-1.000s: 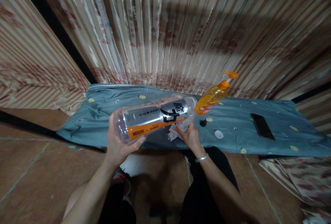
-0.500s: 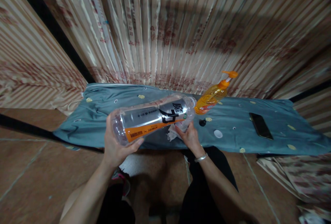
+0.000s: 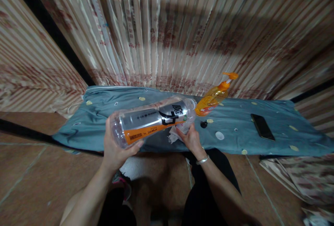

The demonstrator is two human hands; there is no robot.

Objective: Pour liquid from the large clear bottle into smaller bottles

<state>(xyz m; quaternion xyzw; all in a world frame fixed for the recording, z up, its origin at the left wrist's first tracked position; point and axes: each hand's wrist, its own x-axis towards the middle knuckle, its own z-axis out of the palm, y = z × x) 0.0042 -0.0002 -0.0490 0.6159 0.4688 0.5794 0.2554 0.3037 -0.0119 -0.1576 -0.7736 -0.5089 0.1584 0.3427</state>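
A large clear plastic bottle (image 3: 152,119) with a silver and orange label lies nearly level in the air, its neck to the right and slightly raised. My left hand (image 3: 114,146) is closed around its base end. Below the bottle's neck, my right hand (image 3: 191,138) is closed on a small clear plastic container (image 3: 184,127), mostly hidden by the hand and the bottle. Crumpled white tissue (image 3: 173,134) shows beside it; I cannot tell whether the hand grips the tissue too. An orange pump bottle (image 3: 211,100) stands just beyond the large bottle's neck.
The narrow bench has a blue-green cloth (image 3: 120,95) over it. On it lie a small black cap (image 3: 204,124), a round white disc (image 3: 219,135) and a dark phone (image 3: 262,126). A striped curtain (image 3: 167,38) hangs behind, with dark poles (image 3: 52,27) at the sides.
Almost nothing differs. The large bottle and my left hand sit very slightly further left, while the view itself has shifted a little. Both hands keep their hold.
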